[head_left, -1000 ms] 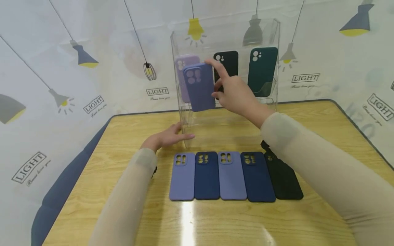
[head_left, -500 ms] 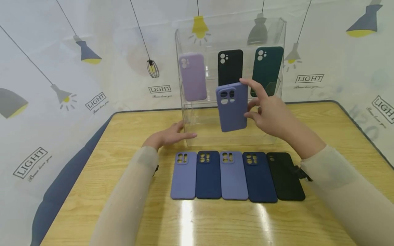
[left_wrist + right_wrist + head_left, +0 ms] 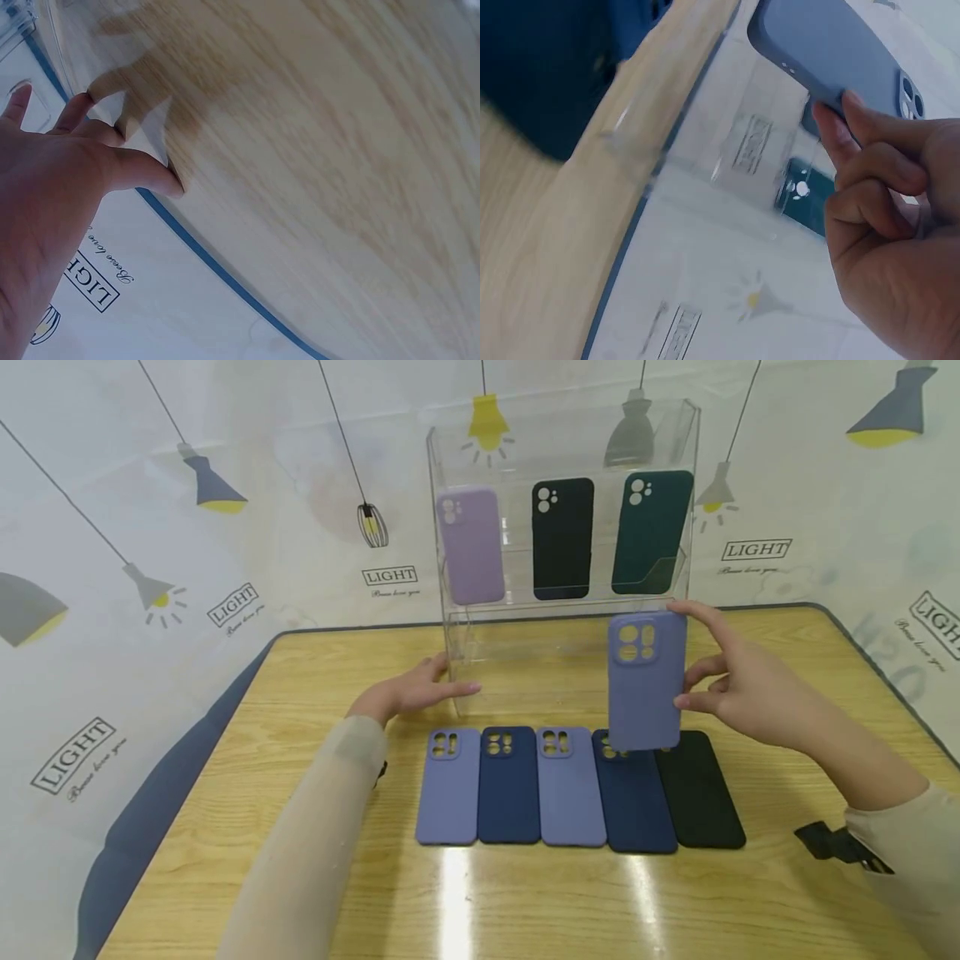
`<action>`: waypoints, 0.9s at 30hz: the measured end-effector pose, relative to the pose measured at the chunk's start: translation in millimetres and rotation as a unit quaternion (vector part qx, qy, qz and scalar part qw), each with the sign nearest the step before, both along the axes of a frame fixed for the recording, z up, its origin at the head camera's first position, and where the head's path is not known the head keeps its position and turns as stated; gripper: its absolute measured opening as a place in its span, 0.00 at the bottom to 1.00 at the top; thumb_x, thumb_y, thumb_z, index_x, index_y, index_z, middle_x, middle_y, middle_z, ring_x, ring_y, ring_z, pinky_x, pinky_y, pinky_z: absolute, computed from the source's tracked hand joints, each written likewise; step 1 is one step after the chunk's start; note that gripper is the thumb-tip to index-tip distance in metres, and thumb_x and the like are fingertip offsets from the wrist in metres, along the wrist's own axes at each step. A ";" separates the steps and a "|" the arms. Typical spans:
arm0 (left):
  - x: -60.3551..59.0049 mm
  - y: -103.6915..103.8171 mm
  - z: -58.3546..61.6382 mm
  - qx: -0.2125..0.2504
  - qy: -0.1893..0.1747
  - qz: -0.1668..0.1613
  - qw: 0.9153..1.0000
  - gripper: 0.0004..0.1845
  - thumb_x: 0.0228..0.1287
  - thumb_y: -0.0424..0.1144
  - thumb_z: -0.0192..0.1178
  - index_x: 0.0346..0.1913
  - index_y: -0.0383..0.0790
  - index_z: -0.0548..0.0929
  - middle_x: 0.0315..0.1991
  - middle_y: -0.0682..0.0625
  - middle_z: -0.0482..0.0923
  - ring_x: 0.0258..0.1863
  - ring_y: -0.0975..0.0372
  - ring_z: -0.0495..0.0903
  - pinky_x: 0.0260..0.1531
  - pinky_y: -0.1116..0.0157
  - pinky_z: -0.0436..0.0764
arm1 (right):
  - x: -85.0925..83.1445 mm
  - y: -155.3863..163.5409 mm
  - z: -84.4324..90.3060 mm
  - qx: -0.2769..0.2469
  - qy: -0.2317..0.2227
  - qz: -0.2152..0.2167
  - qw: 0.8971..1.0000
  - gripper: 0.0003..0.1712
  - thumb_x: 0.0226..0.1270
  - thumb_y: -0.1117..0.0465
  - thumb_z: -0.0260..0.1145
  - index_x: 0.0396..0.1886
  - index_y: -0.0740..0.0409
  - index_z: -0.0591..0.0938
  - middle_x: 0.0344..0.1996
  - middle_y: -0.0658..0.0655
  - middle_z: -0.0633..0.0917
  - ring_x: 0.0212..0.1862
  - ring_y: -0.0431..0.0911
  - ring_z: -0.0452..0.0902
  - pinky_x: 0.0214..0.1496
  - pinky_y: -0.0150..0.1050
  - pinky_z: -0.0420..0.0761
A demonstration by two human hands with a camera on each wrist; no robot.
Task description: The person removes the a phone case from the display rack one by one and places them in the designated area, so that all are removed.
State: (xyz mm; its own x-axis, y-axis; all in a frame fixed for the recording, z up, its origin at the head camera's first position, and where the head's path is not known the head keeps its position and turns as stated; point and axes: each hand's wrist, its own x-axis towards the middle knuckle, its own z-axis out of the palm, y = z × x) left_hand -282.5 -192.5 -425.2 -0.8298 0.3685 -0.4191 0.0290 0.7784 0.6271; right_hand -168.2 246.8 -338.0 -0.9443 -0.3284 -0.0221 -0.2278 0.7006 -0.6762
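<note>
Head view: the right hand (image 3: 757, 697) has a lavender-blue phone case (image 3: 647, 697) pinched by its edge — one finger stretched up to the top corner, thumb lower down on the near side. The case is upright just left of that hand, camera cutout at its upper left, its bottom end overlapping two cases below in this view. Those are the flat black case (image 3: 705, 797) and the near navy case (image 3: 641, 810). Further left of the right hand, the row goes on with the middle lilac case (image 3: 573, 797), the far navy case (image 3: 510, 797) and the end lilac case (image 3: 447, 797), all lying on the wood table (image 3: 525, 906). Left hand (image 3: 412, 691) isn't clutching anything, it's just resting at the lower side of a clear stand (image 3: 562, 605), thumb stretched out — you get a closer look from the left wrist. Higher than both hands, the stand carries a pale purple case (image 3: 472, 547), an upright black case (image 3: 562, 539) and a dark green case (image 3: 652, 527).
</note>
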 end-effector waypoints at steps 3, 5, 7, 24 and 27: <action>0.5 -1.1 -0.3 -0.006 -0.003 0.001 1.000 0.67 0.60 0.83 0.58 0.89 0.53 0.36 0.90 0.46 0.38 0.89 0.49 0.36 0.86 0.38 0.47 | 1.2 20.3 -4.1 0.020 -0.030 -0.005 0.999 0.67 0.70 0.71 0.72 0.87 0.28 0.37 0.44 0.63 0.93 0.38 0.52 0.91 0.34 0.39 0.81; 0.9 -1.8 -0.6 -0.007 -0.001 0.001 1.000 0.67 0.60 0.83 0.57 0.89 0.53 0.36 0.90 0.46 0.38 0.89 0.49 0.36 0.86 0.38 0.47 | 1.4 33.2 -6.5 0.034 -0.047 -0.012 0.998 0.68 0.70 0.70 0.72 0.88 0.28 0.36 0.43 0.61 0.92 0.41 0.52 0.91 0.34 0.40 0.80; 0.9 -1.8 -0.9 -0.004 0.007 -0.002 1.000 0.66 0.60 0.83 0.57 0.89 0.54 0.38 0.90 0.46 0.39 0.89 0.48 0.37 0.86 0.38 0.48 | 1.8 45.4 -8.4 0.046 -0.064 -0.017 0.997 0.69 0.69 0.70 0.72 0.88 0.30 0.35 0.42 0.60 0.92 0.43 0.51 0.90 0.35 0.40 0.81; 1.1 -1.8 -0.9 -0.004 0.011 -0.005 1.000 0.65 0.60 0.83 0.57 0.89 0.57 0.39 0.90 0.47 0.38 0.89 0.49 0.36 0.86 0.38 0.48 | -0.1 121.3 -38.0 0.061 -0.223 -0.004 0.973 0.71 0.66 0.68 0.75 0.78 0.06 0.37 0.37 0.57 0.89 0.21 0.40 0.65 0.26 0.35 0.71; 1.9 -1.4 -0.1 -0.001 0.008 -0.004 1.000 0.65 0.60 0.83 0.57 0.89 0.56 0.38 0.90 0.47 0.38 0.89 0.49 0.36 0.85 0.37 0.47 | -2.6 131.6 -45.6 0.041 -0.248 -0.003 0.968 0.70 0.67 0.68 0.75 0.73 -0.01 0.39 0.34 0.58 0.89 0.20 0.38 0.60 0.24 0.34 0.69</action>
State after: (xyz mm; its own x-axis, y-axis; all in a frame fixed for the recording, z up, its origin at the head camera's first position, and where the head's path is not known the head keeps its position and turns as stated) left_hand -280.6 -193.9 -425.3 -0.8335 0.3741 -0.4065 0.0455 0.7798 0.6244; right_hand -170.8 378.4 -383.6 -0.8127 -0.3010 -0.4989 0.1149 0.7566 -0.6437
